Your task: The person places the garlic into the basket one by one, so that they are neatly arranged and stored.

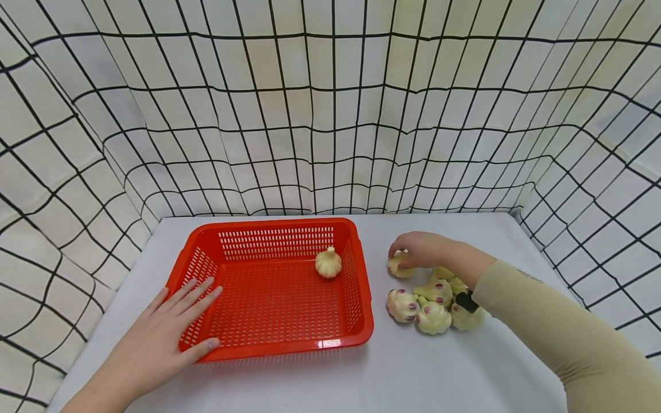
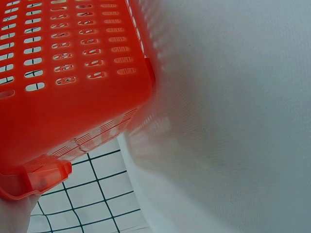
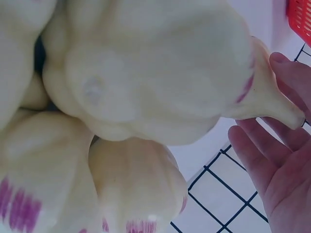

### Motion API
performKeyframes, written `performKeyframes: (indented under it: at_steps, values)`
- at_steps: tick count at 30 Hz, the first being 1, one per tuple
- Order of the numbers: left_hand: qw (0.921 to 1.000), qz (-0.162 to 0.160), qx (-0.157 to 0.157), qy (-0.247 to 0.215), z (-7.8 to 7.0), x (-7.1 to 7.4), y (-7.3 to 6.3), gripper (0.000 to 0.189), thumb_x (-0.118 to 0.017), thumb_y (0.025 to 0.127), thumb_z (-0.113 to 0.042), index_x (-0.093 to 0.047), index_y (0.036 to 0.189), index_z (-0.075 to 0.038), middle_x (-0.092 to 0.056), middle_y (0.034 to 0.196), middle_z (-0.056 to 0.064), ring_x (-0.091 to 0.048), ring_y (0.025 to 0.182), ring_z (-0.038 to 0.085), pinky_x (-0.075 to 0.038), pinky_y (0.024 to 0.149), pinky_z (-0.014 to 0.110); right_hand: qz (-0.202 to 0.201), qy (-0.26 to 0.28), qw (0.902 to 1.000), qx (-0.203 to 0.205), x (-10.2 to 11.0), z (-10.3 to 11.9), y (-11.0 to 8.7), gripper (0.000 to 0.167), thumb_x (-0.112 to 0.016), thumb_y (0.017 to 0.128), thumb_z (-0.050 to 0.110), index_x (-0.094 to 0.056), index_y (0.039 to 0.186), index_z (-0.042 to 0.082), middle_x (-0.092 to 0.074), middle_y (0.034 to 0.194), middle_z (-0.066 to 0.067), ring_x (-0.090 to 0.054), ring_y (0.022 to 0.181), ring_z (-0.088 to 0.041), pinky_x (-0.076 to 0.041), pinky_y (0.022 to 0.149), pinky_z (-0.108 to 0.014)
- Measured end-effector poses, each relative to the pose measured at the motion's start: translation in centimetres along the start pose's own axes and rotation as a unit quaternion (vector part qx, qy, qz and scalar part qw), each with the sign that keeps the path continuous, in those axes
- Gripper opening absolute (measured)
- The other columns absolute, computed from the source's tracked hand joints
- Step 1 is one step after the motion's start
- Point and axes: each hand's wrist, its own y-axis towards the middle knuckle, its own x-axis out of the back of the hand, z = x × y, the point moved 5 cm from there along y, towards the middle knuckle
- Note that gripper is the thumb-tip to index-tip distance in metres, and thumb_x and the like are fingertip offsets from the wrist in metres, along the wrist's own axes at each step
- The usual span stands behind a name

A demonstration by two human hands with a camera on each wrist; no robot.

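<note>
My left hand lies spread over the left edge of a red plastic basket, fingers straight and thumb near its front rim. A small part of that hand shows beside the basket in the left wrist view. One pale garlic bulb sits inside the basket at the back right. To the right of the basket, my right hand has its fingers curled over a garlic bulb. Close garlic bulbs hide much of the right wrist view, where the hand appears behind a stem.
Several purple-streaked garlic bulbs lie heaped on the white cloth, below my right forearm. A dark object shows at the right wrist. White curtains with a black grid enclose the back and both sides.
</note>
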Motion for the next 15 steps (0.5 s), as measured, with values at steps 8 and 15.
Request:
performKeyframes:
  at_steps: [8,15]
  values:
    - [1.0,0.005,0.005,-0.002,0.0,0.0,0.0,0.086,-0.065,0.084,-0.065,-0.039,0.154,-0.023,-0.04,0.156,0.006,-0.034,0.141,0.035,0.016,0.118,0.034,-0.011,0.012,0.9999,0.004,0.4,-0.1,-0.7,0.027,-0.073,0.091,0.024,-0.071,0.117,0.021,-0.066,0.121,-0.001,-0.058,0.115,-0.025,-0.046,0.103,-0.047]
    - [0.9998,0.014,0.012,-0.002,0.0,0.0,0.1,0.086,-0.064,0.083,-0.066,-0.042,0.153,-0.021,-0.041,0.155,0.008,-0.034,0.141,0.036,0.018,0.117,0.032,-0.031,0.013,0.9994,0.008,0.9,-0.8,-1.6,0.027,-0.074,0.09,0.025,-0.071,0.117,0.022,-0.066,0.12,0.0,-0.06,0.113,-0.026,-0.05,0.097,-0.044]
